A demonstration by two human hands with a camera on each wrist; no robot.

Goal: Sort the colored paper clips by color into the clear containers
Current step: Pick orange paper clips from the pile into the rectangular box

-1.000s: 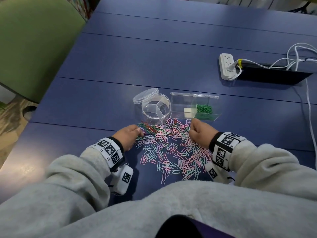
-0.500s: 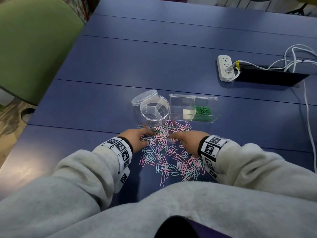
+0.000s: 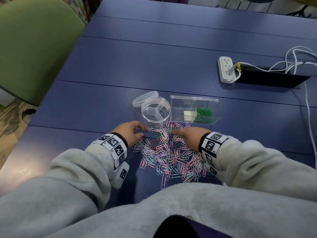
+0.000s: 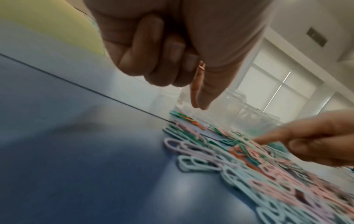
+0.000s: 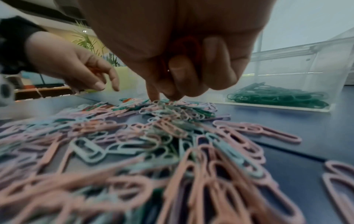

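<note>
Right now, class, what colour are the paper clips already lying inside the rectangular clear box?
Dark green clips, clearest in the right wrist view.

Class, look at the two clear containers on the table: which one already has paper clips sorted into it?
The rectangular box, right of the round divided container. Its right compartment holds green clips; the round one's sections show none.

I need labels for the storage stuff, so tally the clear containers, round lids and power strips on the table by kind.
Clear containers: 2, the round container and the rectangular box
Round lid: 1
Power strip: 1
Total: 4
</note>
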